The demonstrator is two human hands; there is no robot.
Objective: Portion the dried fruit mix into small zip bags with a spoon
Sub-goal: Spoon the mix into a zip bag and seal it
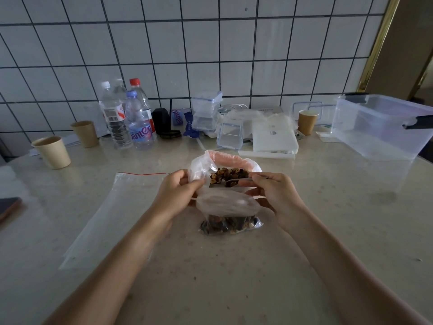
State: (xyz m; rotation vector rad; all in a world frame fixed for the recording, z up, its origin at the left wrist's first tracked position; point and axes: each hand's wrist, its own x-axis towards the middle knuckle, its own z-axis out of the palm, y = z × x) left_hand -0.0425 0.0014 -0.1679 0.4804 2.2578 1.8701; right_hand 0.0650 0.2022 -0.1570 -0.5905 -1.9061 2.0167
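Pinching zip bag rim, mid-counter.

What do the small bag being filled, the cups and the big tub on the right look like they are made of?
Small zip bag: thin clear plastic film, glossy; the fruit shows through it and it crumples. Cups: probably paper, matte tan with rolled rims. Tub: stiff translucent plastic, slightly frosted, with dark clips; the counter shows faintly through its walls.

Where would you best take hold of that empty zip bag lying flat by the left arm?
Take the empty zip bag at its far end, where the red zip line stiffens the mouth. Come from above and behind, pinching that edge. The bag lies flat and limp on the counter, so its thin middle offers no grip.
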